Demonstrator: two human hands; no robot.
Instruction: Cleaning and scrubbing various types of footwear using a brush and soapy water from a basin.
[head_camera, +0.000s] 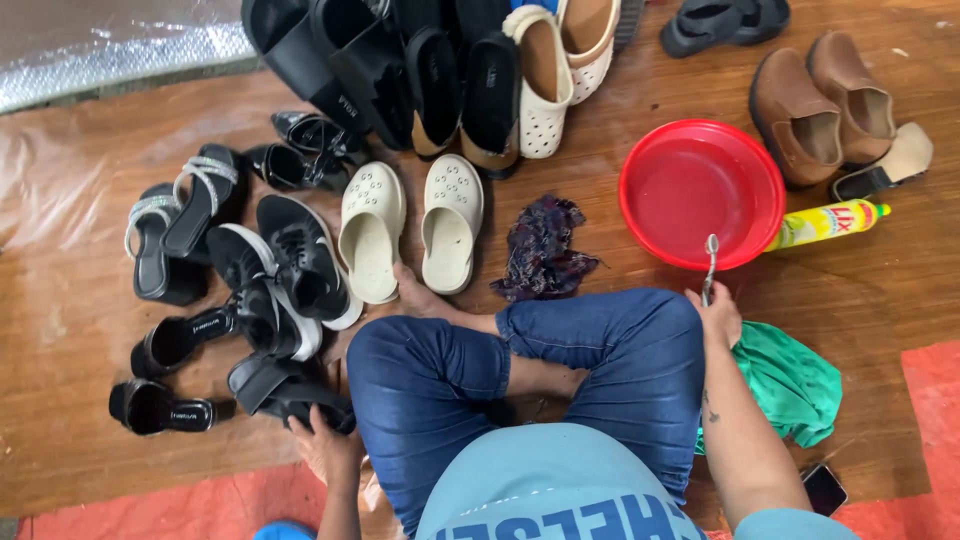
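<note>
Head cam: sitting on the floor in a pile of shoes

Head view looks straight down at someone sitting cross-legged in blue jeans on a wooden floor. The left hand is down by the left knee, fingers curled onto a black sandal lying on the floor. The right hand is closed around a thin brush with a pale handle (looks like a toothbrush, hard to be sure), its head poking up over the near rim of a red basin. Just right of the basin lies a yellow bottle on its side. A green cloth sits bunched beside the right forearm, and a dark rag lies in front of the knees. Cream clogs and black sneakers sit just ahead, brown shoes farther back right.
</note>
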